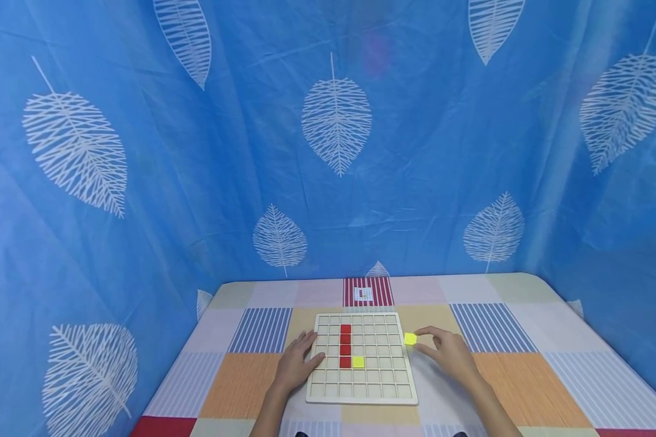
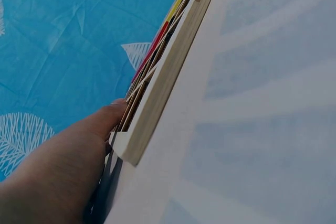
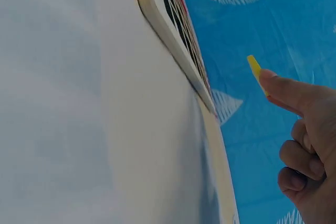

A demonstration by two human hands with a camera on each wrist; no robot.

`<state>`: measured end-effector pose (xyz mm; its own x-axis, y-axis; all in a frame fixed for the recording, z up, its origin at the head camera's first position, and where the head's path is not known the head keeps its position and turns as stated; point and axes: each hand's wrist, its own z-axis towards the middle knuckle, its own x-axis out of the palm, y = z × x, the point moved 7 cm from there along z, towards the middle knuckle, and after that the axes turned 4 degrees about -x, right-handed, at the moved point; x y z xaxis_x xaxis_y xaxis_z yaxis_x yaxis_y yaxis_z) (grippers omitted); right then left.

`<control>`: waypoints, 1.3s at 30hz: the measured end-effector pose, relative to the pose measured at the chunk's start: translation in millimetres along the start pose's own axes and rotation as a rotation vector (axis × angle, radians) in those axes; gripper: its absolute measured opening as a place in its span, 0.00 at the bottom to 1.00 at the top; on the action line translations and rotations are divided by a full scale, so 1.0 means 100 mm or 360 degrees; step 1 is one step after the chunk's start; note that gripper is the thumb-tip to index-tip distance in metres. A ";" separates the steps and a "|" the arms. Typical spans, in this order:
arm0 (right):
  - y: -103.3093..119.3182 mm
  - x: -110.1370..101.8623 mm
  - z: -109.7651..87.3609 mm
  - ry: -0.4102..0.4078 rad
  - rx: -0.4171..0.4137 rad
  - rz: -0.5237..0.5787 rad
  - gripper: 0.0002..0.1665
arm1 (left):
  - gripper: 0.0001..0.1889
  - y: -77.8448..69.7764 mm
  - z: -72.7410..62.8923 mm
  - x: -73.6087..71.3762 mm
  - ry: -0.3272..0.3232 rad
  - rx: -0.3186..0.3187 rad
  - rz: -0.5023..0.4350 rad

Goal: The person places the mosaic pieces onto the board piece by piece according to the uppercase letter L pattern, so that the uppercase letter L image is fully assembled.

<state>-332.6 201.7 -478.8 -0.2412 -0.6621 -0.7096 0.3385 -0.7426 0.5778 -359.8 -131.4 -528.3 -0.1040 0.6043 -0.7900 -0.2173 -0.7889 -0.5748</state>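
Observation:
A cream grid board [image 1: 382, 393] lies on the table, its cells divided by raised ridges. Several red square tiles [image 1: 345, 350] form a column left of its middle. A yellow tile [image 1: 358, 362] sits right of the lowest red one. My left hand [image 1: 296, 363] rests on the board's left edge, fingers fairly straight and thumb over the border. Beyond the board's right edge, my right hand [image 1: 452, 354] pinches another yellow square tile [image 1: 410, 338] between thumb and index finger. In the right wrist view that tile [image 3: 254, 67] is raised edge-on, while the other fingers curl inward.
A small card [image 1: 363, 294] with a printed grid pattern lies behind the board, on a red-striped patch. Patchwork cloth [image 1: 525, 388] covers the table. Blue curtains [image 1: 404, 182] with white leaf prints hang behind and at both sides.

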 end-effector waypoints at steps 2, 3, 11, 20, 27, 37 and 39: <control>0.09 0.07 0.02 0.0010 -0.0008 0.0028 0.17 | 0.32 0.00 0.00 0.00 0.0000 0.0001 0.0000; 0.13 0.11 0.02 0.0021 -0.0021 0.0053 0.17 | 0.32 0.00 0.00 0.00 0.0001 -0.0001 0.0000; 0.41 0.44 0.01 0.0078 -0.0074 0.0164 0.15 | 0.32 0.00 0.00 0.01 -0.0001 -0.0003 0.0013; 0.45 0.68 -0.04 0.0238 -0.0109 0.0082 0.17 | 0.32 0.01 0.01 0.01 0.0007 -0.0008 0.0015; 0.44 0.72 -0.05 0.0285 -0.0149 0.0034 0.15 | 0.31 0.01 0.00 0.01 -0.0005 -0.0006 0.0015; 0.44 0.77 -0.04 0.0304 -0.0167 -0.0023 0.16 | 0.31 -0.02 -0.01 -0.02 -0.0008 -0.0001 0.0014; 0.44 0.78 -0.04 0.0314 -0.0156 -0.0027 0.16 | 0.31 -0.02 -0.01 -0.02 -0.0009 0.0002 0.0015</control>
<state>-333.0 117.9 -510.5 -0.0685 -0.6097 -0.7897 0.4253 -0.7339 0.5297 -358.2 -131.3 -525.6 -0.1115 0.5973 -0.7942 -0.2176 -0.7945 -0.5669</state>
